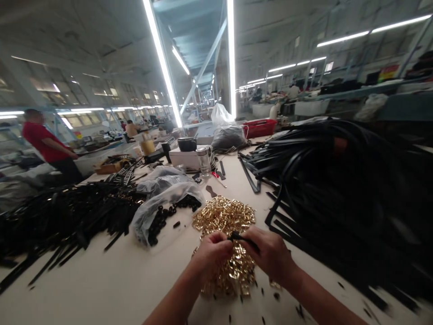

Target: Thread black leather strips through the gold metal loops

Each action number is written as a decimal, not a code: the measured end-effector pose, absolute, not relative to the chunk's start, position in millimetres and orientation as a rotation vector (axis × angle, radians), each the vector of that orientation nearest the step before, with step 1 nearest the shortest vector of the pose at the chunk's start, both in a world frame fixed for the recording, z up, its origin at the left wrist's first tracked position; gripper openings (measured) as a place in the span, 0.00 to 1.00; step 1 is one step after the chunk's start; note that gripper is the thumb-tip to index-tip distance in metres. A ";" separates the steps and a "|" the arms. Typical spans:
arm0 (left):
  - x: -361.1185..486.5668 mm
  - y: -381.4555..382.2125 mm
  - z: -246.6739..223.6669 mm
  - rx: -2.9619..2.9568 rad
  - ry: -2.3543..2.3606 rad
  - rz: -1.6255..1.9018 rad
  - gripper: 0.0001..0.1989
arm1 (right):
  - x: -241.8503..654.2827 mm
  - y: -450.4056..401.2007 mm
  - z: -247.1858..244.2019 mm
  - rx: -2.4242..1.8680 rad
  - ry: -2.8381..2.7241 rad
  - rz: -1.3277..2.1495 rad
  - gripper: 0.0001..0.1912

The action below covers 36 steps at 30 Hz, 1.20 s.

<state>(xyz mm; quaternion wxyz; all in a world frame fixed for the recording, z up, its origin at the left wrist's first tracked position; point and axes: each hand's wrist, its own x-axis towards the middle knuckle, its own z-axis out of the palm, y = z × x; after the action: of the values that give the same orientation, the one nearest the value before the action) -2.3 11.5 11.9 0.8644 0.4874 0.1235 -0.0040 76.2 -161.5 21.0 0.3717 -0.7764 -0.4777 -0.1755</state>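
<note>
Both hands meet over a heap of gold metal buckles (225, 214) on the pale table. My left hand (214, 253) pinches one end of a short black strap (248, 241). Fingers closed, my right hand (270, 253) grips the strap from the other side. A small dark piece sits on the strap between the fingertips; its shape is too blurred to tell. Left of the heap, small black loops (160, 221) spill out of a clear plastic bag (144, 223).
A large pile of long black straps (324, 194) covers the table's right side, and another black pile (77, 212) the left. Behind stand a glass jar (204, 162), a white box (184, 158) and a red basket (260, 128). A person in red (43, 140) stands far left.
</note>
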 end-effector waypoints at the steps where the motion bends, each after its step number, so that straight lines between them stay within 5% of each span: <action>1: -2.8 7.0 10.6 1.016 0.257 -0.019 0.19 | 75.8 -161.4 21.0 -1.993 -1.214 -0.446 0.12; 27: -4.0 8.6 6.8 1.080 0.262 0.065 0.15 | 76.0 -158.7 15.1 -2.080 -1.291 -0.249 0.12; 36: -4.3 -1.3 1.4 1.347 0.239 0.051 0.13 | 68.5 -158.3 21.1 -2.105 -1.226 -0.024 0.30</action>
<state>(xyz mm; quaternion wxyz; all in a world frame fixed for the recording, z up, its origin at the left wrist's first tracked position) -4.3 -1.3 1.4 0.7748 0.6221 0.1104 0.0237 68.5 -158.3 21.1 0.3454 -0.8109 -0.4722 -0.0092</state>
